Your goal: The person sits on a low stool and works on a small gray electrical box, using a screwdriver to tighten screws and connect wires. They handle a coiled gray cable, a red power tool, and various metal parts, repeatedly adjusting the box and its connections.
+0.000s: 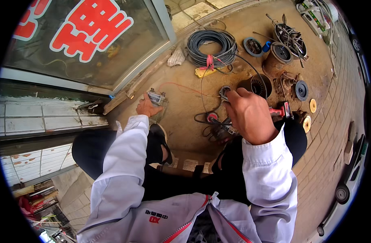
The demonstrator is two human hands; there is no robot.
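Box (156, 98) with a pale label is set on the floor (179, 111), touched by the left hand (148, 107), fingers spread; the right hand (252, 115) is curled over a round metal piece (224, 92), but whether that is gripped cannot be told.

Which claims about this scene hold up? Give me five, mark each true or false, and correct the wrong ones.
1. The left hand touches a boxy device with a label. True.
2. The coil of cable is tied with something green. False: the tie is pinkish red.
3. The right hand rests on that coil. False: it is apart from it, nearer the person.
4. A red power tool shows just right of the right hand. True.
5. The person's sleeves are black. False: the sleeves are white.
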